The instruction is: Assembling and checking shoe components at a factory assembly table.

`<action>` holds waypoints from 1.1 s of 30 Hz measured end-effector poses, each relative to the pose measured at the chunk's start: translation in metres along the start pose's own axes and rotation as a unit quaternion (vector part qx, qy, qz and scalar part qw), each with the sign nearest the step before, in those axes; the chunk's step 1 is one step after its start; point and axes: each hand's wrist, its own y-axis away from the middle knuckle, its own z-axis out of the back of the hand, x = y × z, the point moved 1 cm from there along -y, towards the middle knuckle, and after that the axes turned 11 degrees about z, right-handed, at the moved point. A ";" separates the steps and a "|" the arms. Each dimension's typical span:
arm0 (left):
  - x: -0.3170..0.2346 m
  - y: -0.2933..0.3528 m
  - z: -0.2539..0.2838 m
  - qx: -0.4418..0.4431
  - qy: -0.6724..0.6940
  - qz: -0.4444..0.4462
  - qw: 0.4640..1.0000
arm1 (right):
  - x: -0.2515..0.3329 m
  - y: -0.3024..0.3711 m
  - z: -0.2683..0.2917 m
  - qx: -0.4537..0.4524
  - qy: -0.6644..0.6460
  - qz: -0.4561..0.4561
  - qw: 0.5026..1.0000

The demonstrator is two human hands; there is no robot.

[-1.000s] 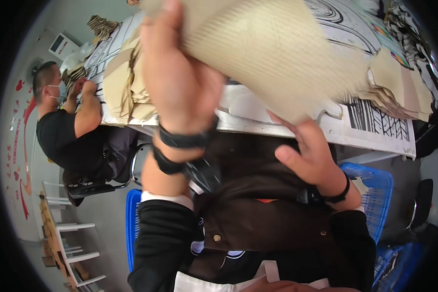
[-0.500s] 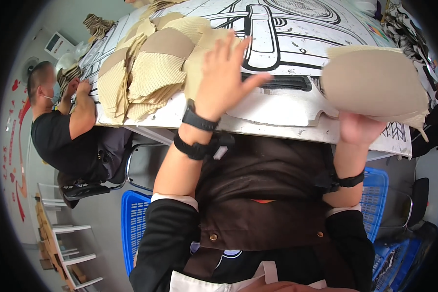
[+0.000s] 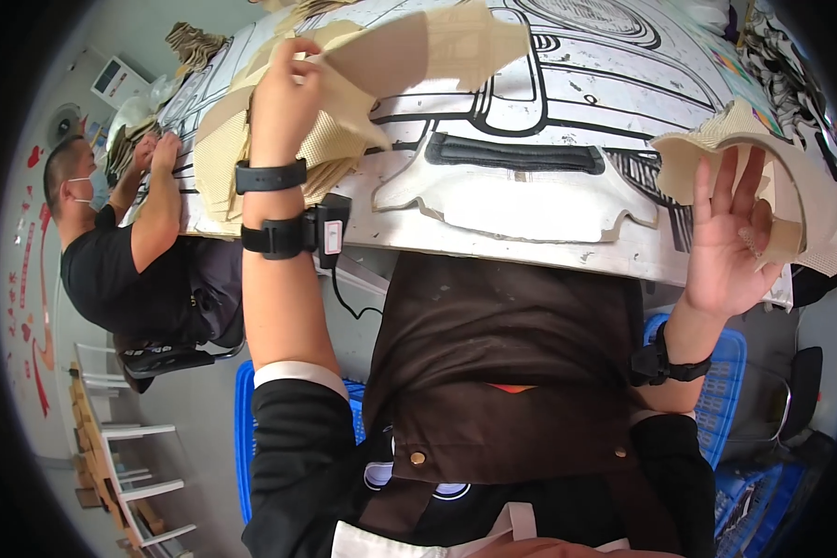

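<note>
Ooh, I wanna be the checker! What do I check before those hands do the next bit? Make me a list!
1. Left hand has a beige piece: ok, its fingers hold one up.
2. Right hand is free: cannot tell; it is among the curled beige pieces, palm showing.
3. White panel is uncovered: ok, only its black strip is on it.
4. Left stack is neat: not ok, its edges are uneven.
5. Black cable is away from the pieces: ok, it hangs by the table's front edge.
6. Co-worker is out of the way: ok, sitting off to the left.
</note>
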 end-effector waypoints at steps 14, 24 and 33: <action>0.061 -0.059 0.029 0.060 -0.151 -0.191 0.968 | -0.010 0.013 0.017 0.111 -0.092 -0.113 0.983; -0.062 -0.044 0.059 0.196 -0.137 -0.346 0.907 | -0.015 0.017 0.021 0.096 -0.082 -0.119 0.985; -0.147 -0.003 0.111 -0.025 -0.311 -0.471 0.825 | -0.010 0.017 0.009 0.068 -0.098 -0.121 0.986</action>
